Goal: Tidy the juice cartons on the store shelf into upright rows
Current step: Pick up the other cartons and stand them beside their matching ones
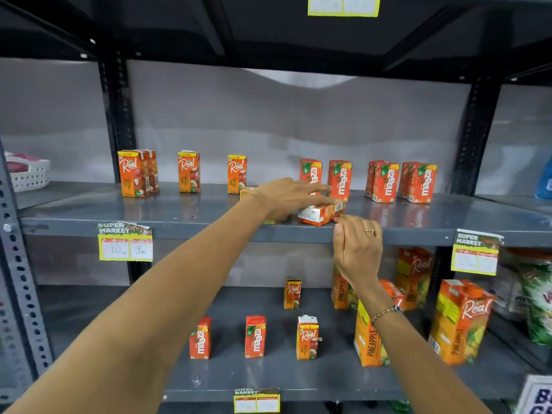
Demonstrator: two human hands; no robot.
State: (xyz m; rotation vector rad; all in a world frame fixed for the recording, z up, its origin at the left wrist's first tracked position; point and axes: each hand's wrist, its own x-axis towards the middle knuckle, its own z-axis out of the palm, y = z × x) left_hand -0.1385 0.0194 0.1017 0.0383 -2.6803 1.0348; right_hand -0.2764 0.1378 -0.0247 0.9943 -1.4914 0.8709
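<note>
A small orange juice carton [322,213] lies on its side near the front edge of the upper grey shelf [179,216]. My left hand [286,198] lies over its top with fingers closed on it. My right hand [357,249] is just below and right of it, fingertips touching its front corner. Behind my left wrist another fallen carton [246,192] is partly hidden. Upright Real cartons [133,173] stand at the back left, upright Maaza cartons [385,182] at the back right.
The lower shelf [268,380] holds small upright Maaza cartons [255,336] and Real cartons [307,337], plus tall pineapple cartons [461,321] at right. A white basket [28,173] sits far left. Price tags [125,242] hang on the shelf edges. Snack bags [537,300] crowd the right.
</note>
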